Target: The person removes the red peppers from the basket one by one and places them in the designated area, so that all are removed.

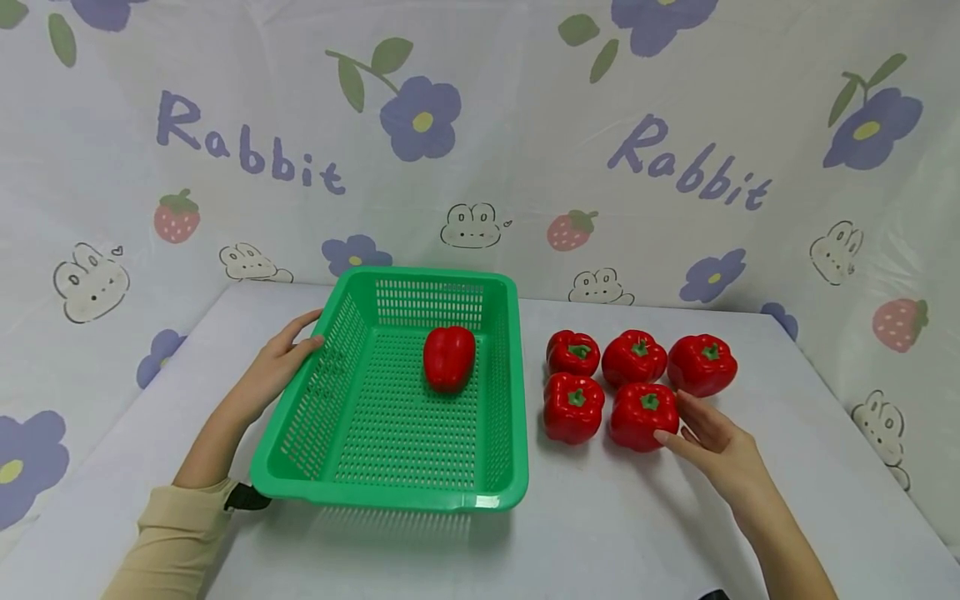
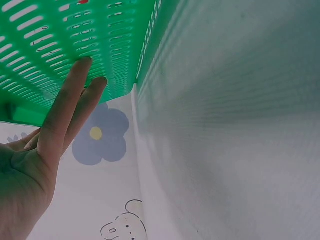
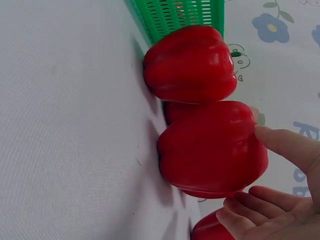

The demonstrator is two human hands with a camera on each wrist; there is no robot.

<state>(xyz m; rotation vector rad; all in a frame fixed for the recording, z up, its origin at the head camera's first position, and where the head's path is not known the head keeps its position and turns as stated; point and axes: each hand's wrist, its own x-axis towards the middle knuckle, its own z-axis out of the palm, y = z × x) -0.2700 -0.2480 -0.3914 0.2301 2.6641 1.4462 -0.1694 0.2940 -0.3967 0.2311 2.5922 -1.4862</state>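
A green plastic basket [image 1: 390, 497] with slotted walls stands at the middle left, one red bell pepper [image 1: 449, 359] lying in it. At its left side, my left hand [image 1: 283, 360] holds the rim, thumb on top. In the left wrist view, two fingers [image 2: 70, 102] lie against the outer wall. My right hand [image 1: 716, 450] is at the nearer right bell pepper [image 1: 643, 421], which rests on the table. Its thumb touches one side and its other fingers lie loosely along the opposite side, as the right wrist view shows; whether these press on it I cannot tell.
Several more red bell peppers stand close together right of the basket, among them a front left pepper [image 1: 572, 412] and a back right pepper [image 1: 702, 364]. A white table [image 1: 600, 525] lies beneath. Behind it hangs a cloth [image 1: 517, 108] printed with rabbits and flowers.
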